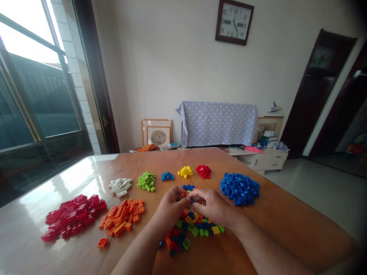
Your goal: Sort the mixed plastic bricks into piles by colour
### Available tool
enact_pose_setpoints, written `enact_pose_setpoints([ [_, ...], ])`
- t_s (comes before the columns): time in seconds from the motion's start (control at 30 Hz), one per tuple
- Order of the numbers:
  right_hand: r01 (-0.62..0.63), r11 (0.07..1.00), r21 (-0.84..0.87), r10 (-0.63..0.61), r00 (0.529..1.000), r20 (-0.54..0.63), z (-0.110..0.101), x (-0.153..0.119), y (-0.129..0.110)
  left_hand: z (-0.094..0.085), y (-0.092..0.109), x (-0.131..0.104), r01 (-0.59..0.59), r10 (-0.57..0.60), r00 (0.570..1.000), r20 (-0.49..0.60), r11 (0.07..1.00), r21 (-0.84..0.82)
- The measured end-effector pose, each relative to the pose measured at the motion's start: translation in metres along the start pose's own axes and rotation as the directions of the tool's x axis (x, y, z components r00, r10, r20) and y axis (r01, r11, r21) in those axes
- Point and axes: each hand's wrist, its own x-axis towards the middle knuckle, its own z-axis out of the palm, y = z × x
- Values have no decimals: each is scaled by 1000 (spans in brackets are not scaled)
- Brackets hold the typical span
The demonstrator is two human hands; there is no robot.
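- Brown, glossy tabletop (304,233), spread with small plastic bricks, mostly sorted by colour into separate heaps.
- Mixed bricks (195,231) in blue, green, orange, yellow and red lie roughly midway between the left and right edges, toward the near edge, below and around the person's hands.
- Left hand (171,203) and right hand (210,203) meet over the far part of this mixture, fingers curled and tips drawn close together. What lies between the fingertips is mostly hidden, so I cannot tell whether either hand grasps a brick.
- Toward the left edge sits a crimson heap (74,215); beside it, nearer the middle, an orange heap (123,215), with one loose orange brick (102,243) closer to the near edge.
- Toward the far edge, left to right: white heap (120,186), lime heap (146,181), small blue heap (167,176), yellow heap (185,172), red heap (203,171).
- Toward the right edge: a large blue heap (240,188).
- Step in hand, I judge: close fingertip work among the mixed bricks. Its next move seems to call for a precise pinch, clear of loose pieces below.
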Motion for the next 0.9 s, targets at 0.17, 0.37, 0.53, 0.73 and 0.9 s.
enact_pose_setpoints([
  [0.17,-23,984,-176,-16,975,-221,-25,5,24,-2,3,-2,-13,22,999,-47,984,178],
  [0.37,-434,777,-455,40,757,-652,-94,-3,61,-11,6,-2,-14,45,995,-88,946,325],
  [0.53,-734,562,-382,203,569,-797,-117,-13,85,-21,1,3,-61,114,986,-119,923,381],
  [0.73,-780,521,-347,263,533,-804,-118,-13,98,-23,9,1,-53,119,982,-145,919,391],
  [0.9,-732,586,-348,187,540,-821,-121,-13,103,-24,8,1,-53,124,977,-171,929,367],
])
